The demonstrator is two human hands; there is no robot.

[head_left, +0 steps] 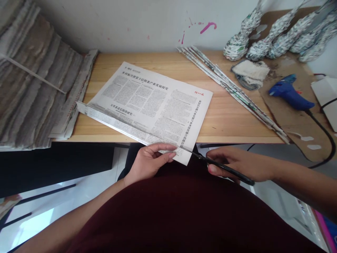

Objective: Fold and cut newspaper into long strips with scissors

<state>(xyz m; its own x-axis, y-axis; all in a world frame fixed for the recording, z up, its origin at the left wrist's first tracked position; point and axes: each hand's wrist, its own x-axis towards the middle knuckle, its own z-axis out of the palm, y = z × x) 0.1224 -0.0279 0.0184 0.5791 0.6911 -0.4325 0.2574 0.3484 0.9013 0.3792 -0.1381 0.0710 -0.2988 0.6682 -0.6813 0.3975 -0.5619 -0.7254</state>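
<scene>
A newspaper sheet [147,102] lies on the wooden table [105,75], its near right corner hanging past the front edge. Along its near side runs a folded strip. My left hand [150,160] pinches that near edge between thumb and fingers. My right hand [237,163] is closed around the black handle of a cutting tool [226,169], which looks like scissors. Its thin blade reaches left onto the paper near the right corner, close to my left fingertips. The far end of the blade is hard to make out against the print.
Tall stacks of newspaper [34,77] stand at the left. Rolled paper sticks [231,89] lie diagonally right of the sheet. Further right are a cloth [251,72], a blue glue gun [291,93] with a cord on stained cardboard [276,102], and several woven paper pieces [279,38].
</scene>
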